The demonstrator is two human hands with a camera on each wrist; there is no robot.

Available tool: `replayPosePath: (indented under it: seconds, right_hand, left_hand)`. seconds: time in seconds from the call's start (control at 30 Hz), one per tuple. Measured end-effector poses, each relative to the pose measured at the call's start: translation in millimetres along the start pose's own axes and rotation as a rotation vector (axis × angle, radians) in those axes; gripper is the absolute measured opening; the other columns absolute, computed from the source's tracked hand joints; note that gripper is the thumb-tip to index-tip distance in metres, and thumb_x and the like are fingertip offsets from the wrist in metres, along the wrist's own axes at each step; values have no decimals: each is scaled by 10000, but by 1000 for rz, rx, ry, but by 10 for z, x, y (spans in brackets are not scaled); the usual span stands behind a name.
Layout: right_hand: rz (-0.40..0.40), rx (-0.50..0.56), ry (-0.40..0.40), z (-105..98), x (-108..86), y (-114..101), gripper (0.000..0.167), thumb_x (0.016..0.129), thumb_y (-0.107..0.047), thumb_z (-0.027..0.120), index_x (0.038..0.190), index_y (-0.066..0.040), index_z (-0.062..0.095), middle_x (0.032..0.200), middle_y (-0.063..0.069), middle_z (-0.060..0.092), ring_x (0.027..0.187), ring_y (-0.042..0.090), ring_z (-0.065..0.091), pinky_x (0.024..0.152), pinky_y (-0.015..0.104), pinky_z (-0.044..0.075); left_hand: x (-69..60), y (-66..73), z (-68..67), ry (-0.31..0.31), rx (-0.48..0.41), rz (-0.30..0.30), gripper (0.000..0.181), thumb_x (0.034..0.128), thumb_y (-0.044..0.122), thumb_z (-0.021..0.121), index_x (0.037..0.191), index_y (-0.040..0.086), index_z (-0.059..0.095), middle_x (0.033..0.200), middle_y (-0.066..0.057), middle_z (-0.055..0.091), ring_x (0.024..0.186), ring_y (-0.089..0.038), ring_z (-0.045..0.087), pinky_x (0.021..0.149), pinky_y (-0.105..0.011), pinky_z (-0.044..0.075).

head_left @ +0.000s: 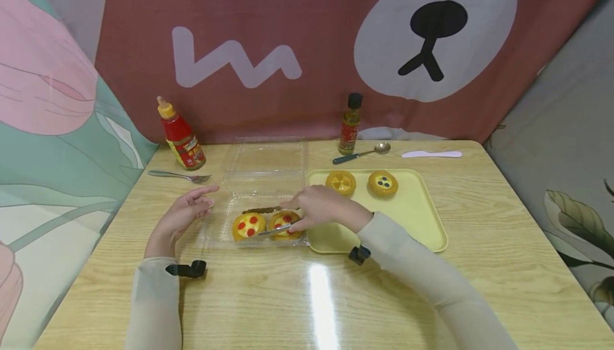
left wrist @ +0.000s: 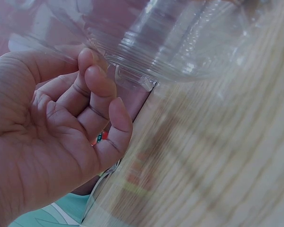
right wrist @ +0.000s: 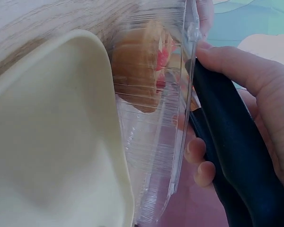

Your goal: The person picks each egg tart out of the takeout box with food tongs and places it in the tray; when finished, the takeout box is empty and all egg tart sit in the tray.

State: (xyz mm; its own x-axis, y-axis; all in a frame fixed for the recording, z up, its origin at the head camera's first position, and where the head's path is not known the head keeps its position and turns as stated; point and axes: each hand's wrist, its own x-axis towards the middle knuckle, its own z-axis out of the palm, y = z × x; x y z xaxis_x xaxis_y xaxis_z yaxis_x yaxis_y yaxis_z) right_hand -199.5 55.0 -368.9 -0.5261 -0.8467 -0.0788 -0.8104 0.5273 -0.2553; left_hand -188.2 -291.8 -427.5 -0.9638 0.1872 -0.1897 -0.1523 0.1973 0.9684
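Cloth (head_left: 268,110) printed with a large brown animal face hangs across the back, behind a pale wooden desk (head_left: 249,296). On the desk lies a yellow tray (head_left: 412,222), and against or just beside its left edge sits a clear plastic box (head_left: 223,222), its lid (head_left: 268,155) thrown back. The box looks thin, springy and slick; its rim seems the best place to steady it.

Near the box's left rim is the left hand (head_left: 184,209), fingers (left wrist: 102,90) loosely bent and holding nothing; whether they touch the plastic is hard to tell. The right hand (head_left: 326,206) reaches over the box's right side, wrapped round the dark handles (right wrist: 232,142) of metal tongs (head_left: 275,228).

Behind stand a red squeeze bottle (head_left: 183,137) and a smaller glass bottle (head_left: 350,131), with a fork (head_left: 177,175), a lilac knife (head_left: 431,154) and a spoon (head_left: 357,155) lying near the desk's far side.

Smallest are the round tarts. Inside the box, the left red-dotted tart (head_left: 248,226) sits beside the right red-dotted tart (head_left: 287,221), which lies between the tongs' arms; contact is unclear. Both look light, with toppings easily marred, so the crust's sides suit a gentle squeeze. An orange tart (head_left: 341,183) and a blueberry tart (head_left: 383,183) rest on the tray.
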Motion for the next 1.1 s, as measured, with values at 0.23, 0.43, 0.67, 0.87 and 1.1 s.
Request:
replayPosePath:
  seconds: [0.23,0.43,0.67,0.87,1.1]
  right_hand:
    - [-33,26,70,44,-31,37,574,823,-437,702,1290,-120,595,1215,17,626,464,23,335,450,187,285]
    - [-45,29,101,45,-71,32,594,825,-444,698,1304,-113,580,1232,27,615,540,61,455,489,194,350]
    - [-65,46,149,-31,-155,13,592,835,-414,698,1317,-98,565,1204,58,634,852,162,661,643,233,483]
    - [-50,70,191,-89,-296,65,579,841,-434,684,1316,-122,574,1248,38,607,947,175,660,717,279,522]
    - [-22,32,247,-157,-520,198,587,822,-452,698,1303,-134,589,1150,43,664,630,130,626,661,278,516]
  left_hand:
    - [-2,8,-5,-3,6,-2,446,951,115,562,1375,25,455,827,43,602,738,-72,541,700,-220,477]
    - [-9,11,-3,-7,-1,-2,459,948,131,575,1379,32,455,844,37,603,758,-74,553,710,-226,482]
    - [-8,-2,-6,-9,-15,0,456,940,136,590,1375,60,475,861,30,604,771,-74,562,705,-230,484]
    - [-8,-2,-2,-10,-17,7,468,939,129,590,1378,30,460,855,35,603,766,-71,558,702,-224,482]
    - [-9,-4,-2,-10,-10,18,452,941,120,584,1369,30,472,860,25,608,775,-73,564,711,-220,484]
